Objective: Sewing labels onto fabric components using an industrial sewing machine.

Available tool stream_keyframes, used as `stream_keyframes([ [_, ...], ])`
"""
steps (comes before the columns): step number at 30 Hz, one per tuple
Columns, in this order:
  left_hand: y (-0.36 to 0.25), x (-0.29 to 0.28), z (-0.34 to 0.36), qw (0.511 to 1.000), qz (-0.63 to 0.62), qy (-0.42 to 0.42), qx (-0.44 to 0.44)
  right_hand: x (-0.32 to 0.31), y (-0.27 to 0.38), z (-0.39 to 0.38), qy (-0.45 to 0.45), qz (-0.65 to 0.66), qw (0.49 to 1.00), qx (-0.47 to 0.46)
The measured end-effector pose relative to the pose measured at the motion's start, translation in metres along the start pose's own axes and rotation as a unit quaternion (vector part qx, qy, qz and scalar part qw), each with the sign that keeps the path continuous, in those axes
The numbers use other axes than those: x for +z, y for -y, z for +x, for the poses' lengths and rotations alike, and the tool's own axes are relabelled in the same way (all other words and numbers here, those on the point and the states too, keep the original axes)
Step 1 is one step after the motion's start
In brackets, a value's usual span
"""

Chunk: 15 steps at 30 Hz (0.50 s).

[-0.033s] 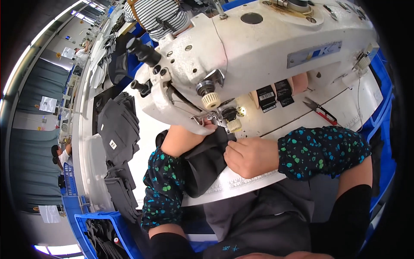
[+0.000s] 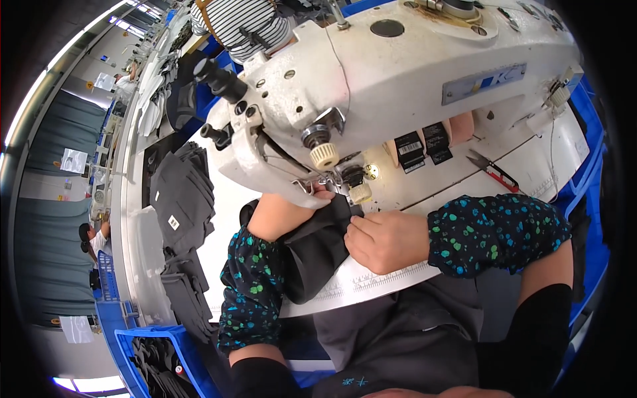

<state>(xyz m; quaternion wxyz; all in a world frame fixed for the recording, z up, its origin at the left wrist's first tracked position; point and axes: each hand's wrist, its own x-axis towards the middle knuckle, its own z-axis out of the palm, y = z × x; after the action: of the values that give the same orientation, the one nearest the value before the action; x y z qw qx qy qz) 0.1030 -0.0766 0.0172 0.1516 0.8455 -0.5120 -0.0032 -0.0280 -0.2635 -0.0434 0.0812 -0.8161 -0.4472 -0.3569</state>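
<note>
A piece of dark grey fabric (image 2: 315, 255) lies bunched under the needle area of a white sewing machine (image 2: 398, 73), its loose end hanging over the table's front edge. My left hand (image 2: 282, 215) reaches in from the left beside the machine head, which hides part of its fingers. The visible fingertips press together on the cloth close to the presser foot (image 2: 337, 189). To the right of the needle, my right hand (image 2: 386, 242) has its fingers curled and pinches the fabric's edge. Patterned sleeve covers wrap both forearms.
Red-handled snips (image 2: 494, 171) lie on the table (image 2: 405, 275) at the right, near black labels (image 2: 410, 149). Stacked dark grey pieces (image 2: 182, 192) sit on the left. A blue bin (image 2: 149, 335) with dark cloth stands lower left. Beyond the machine, a person in stripes (image 2: 242, 26) is partly visible.
</note>
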Motion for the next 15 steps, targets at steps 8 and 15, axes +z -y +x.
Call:
stream_keyframes([
  [8, 0.007, 0.002, 0.003, 0.990, -0.086, 0.034, -0.107, 0.000, -0.003, 0.001, -0.010, -0.025, 1.000, 0.010],
  [15, 0.012, 0.003, 0.007, 0.993, -0.112, -0.007, -0.022, -0.003, -0.005, 0.002, 0.010, -0.035, 0.999, 0.020],
])
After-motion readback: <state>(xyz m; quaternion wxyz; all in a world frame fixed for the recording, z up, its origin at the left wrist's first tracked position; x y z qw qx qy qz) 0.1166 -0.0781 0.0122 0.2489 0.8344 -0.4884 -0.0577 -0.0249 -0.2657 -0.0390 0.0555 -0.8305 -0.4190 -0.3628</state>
